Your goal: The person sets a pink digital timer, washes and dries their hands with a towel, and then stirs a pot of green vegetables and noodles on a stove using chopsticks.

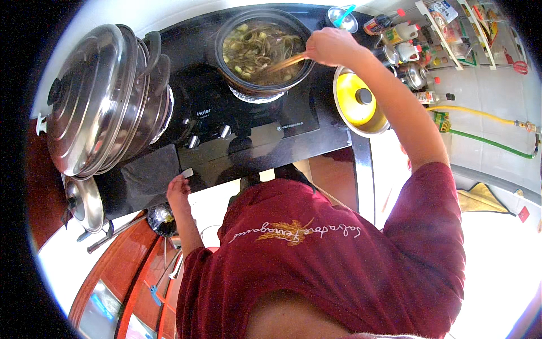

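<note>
My right hand (334,47) is closed around a pair of wooden chopsticks (287,61). Their far ends dip into a dark pot (219,56) on the stove. In the pot, a brown broth (262,48) holds dark strips and pale green chunks. My left hand (179,191) is down at the counter's front edge, beside a dark grey cloth (151,172). Its fingers are curled, with a small pale flat piece (187,173) at the tips; what that piece is cannot be made out.
Stacked steamers under a domed metal lid (93,96) fill the left of the black stove (237,155). A round lid with a black knob (361,101) lies under my right forearm. Behind are a small bowl with a blue-handled utensil (342,20) and several bottles (402,34).
</note>
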Demonstrator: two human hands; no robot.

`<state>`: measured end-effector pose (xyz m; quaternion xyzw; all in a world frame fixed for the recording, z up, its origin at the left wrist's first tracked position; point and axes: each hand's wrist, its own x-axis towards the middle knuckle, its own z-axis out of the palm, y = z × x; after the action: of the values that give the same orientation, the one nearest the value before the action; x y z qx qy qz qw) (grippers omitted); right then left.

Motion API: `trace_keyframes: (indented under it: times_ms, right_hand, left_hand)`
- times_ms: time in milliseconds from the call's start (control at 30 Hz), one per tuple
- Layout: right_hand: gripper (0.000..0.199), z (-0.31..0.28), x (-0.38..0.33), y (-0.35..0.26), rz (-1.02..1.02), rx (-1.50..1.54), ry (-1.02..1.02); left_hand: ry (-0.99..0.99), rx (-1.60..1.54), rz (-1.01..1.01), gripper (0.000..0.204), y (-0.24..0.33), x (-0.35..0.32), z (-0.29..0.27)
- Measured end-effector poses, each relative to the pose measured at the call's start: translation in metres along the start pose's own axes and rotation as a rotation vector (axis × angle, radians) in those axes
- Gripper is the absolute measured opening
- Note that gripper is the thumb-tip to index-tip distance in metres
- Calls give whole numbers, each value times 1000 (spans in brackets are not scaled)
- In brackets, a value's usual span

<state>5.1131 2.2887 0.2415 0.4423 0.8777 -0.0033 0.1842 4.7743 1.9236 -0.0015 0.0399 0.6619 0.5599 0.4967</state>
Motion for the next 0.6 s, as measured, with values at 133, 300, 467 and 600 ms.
trace_keyframes:
  times_ms: [133,300,467,600]
  right_hand:
    - [26,-34,-8,5,-108,54,-36]
    - [27,-43,-12,9,26,16,-19]
    - [34,4,3,5,81,38,72]
    - [27,-39,-32,21,6,47,159]
  left_hand:
    - [187,75,107,12,5,11,-32]
    - [252,34,179,12,6,16,-22]
    - [142,35,62,12,-3,8,-2]
    - [62,9,52,12,-10,-3,7]
